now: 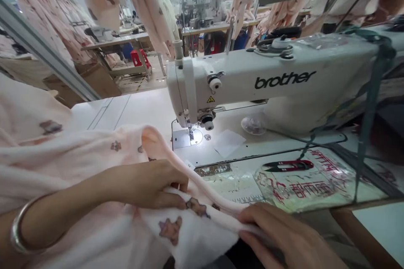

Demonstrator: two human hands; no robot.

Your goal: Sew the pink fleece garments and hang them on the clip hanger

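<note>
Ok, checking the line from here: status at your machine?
Left hand, right hand on pink printed fabric. Fabric short of Brother sewing machine's needle plate. Red thread snips aside.

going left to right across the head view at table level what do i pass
pale pink printed fabric, steel needle plate, white paper square, clear round plastic dish, red-and-black metal thread snips, dark green hanging strap

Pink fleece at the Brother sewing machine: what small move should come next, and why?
Probably slide the pink fleece toward the presser foot: the left hand and right hand both hold its fold, which lies short of the foot.
</note>
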